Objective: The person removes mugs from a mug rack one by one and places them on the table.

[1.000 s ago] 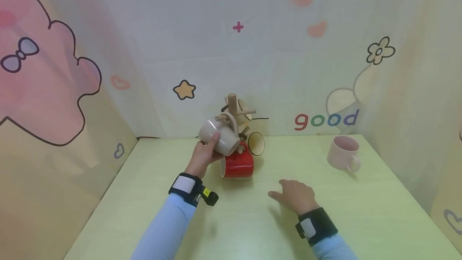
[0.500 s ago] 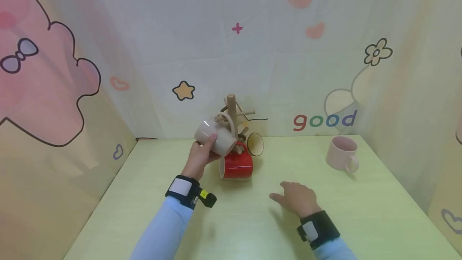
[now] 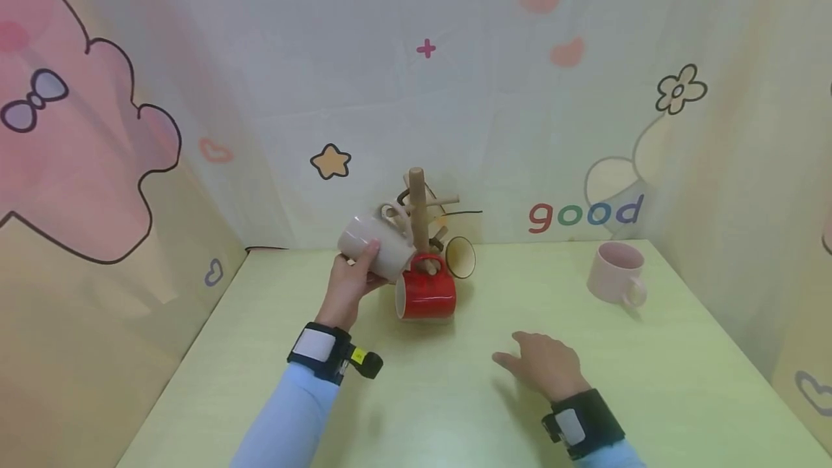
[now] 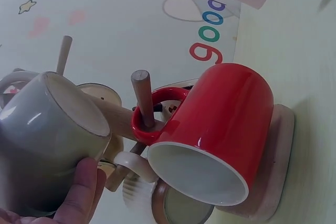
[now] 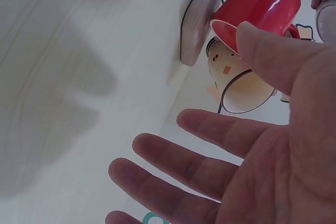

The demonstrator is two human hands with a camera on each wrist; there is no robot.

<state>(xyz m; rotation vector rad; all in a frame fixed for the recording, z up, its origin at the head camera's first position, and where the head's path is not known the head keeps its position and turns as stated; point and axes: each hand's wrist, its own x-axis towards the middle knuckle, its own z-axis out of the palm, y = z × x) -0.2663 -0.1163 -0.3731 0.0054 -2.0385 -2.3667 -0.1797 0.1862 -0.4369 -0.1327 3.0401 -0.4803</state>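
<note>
Your L hand is gripping beige mug round body, thumb on wall, holding it tilted beside wooden mug tree, above red mug hanging on peg. Glazed ceramic: likely rigid, slick, chip-prone, moderate wt; body grip is suiting it. R hand is resting nr table, fingers spread, holding nothing.

Light-blue sleeves, black wrist straps
</note>
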